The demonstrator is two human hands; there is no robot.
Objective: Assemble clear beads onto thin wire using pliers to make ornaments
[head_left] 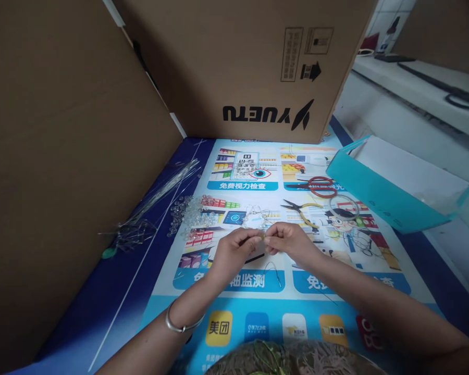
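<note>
Both hands (263, 242) pinch what seems a short wire (262, 236) lying left-right.

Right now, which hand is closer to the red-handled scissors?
The right hand. The red-handled scissors lie just beyond it, slightly to its right. The left hand is farther off, on the other side of the right hand.

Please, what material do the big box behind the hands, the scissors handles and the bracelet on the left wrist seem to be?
Box: corrugated cardboard, matte brown with black print. Scissors handles: probably plastic, glossy red; the blades look like dark metal. Bracelet: likely metal, a thin silvery band with a bright shine.
</note>
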